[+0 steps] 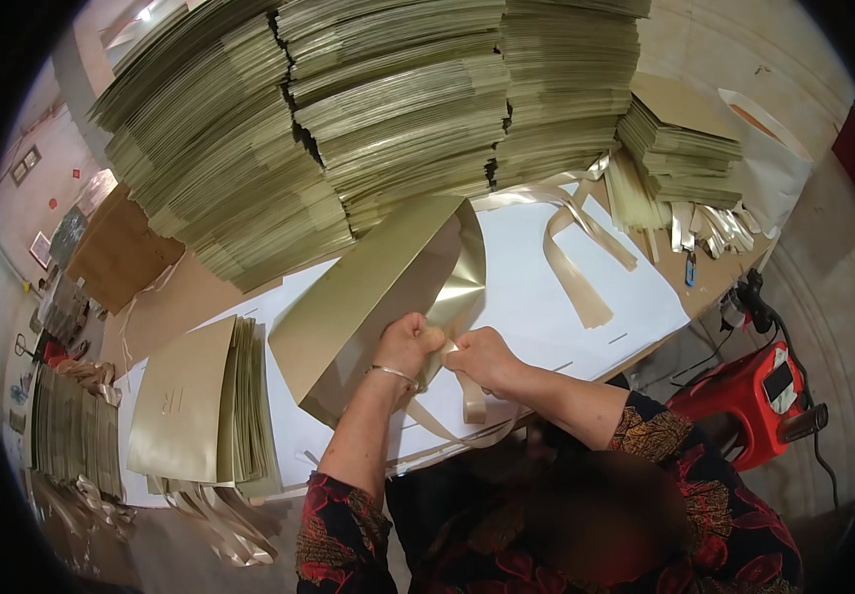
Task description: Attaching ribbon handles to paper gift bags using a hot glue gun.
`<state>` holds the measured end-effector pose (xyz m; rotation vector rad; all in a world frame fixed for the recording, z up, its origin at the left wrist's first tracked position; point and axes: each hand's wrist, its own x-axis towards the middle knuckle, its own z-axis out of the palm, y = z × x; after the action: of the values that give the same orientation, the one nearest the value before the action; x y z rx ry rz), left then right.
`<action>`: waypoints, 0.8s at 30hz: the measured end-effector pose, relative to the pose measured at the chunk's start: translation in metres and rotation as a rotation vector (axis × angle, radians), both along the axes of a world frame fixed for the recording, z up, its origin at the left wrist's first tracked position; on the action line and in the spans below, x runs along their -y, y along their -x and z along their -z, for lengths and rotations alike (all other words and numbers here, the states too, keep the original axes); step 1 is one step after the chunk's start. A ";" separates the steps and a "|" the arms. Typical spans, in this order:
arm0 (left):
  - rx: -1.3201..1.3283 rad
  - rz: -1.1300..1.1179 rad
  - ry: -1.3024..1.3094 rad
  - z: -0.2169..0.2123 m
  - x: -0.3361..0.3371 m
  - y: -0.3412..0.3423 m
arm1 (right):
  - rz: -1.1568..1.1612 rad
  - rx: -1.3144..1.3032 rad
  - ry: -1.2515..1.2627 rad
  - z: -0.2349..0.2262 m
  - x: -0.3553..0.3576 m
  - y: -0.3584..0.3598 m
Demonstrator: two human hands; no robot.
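A gold paper bag lies on its side in front of me, opened out, with its mouth toward my hands. At the near edge of that mouth my left hand is closed, thumb and fingers pinching a cream satin ribbon. My right hand is closed on the same ribbon just to the right, and the two hands nearly touch. Below the fingers the ribbon hangs in a loop toward the table's near edge. Exactly how it passes through the bag is hidden by my fingers.
Tall stacks of flat gold bags line the back. Gold bags with ribbon handles lie at the left. Loose ribbons cross the white sheet. A blue cutter lies at right, above a red stool.
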<state>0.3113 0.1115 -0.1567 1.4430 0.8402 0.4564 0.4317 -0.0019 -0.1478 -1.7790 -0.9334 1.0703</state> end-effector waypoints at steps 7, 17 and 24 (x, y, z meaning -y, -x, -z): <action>-0.061 -0.029 -0.130 0.001 -0.002 -0.004 | -0.027 -0.274 0.020 -0.006 0.005 -0.002; -0.163 -0.019 0.033 -0.025 -0.009 -0.008 | -0.339 -0.577 0.315 -0.072 0.066 -0.024; -0.423 0.003 -0.469 0.032 -0.019 -0.008 | -0.418 -0.526 0.317 -0.014 0.072 -0.032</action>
<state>0.3196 0.1307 -0.1890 2.0178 1.1136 0.3634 0.4637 -0.0739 -0.1334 -1.4422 -0.8483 1.9303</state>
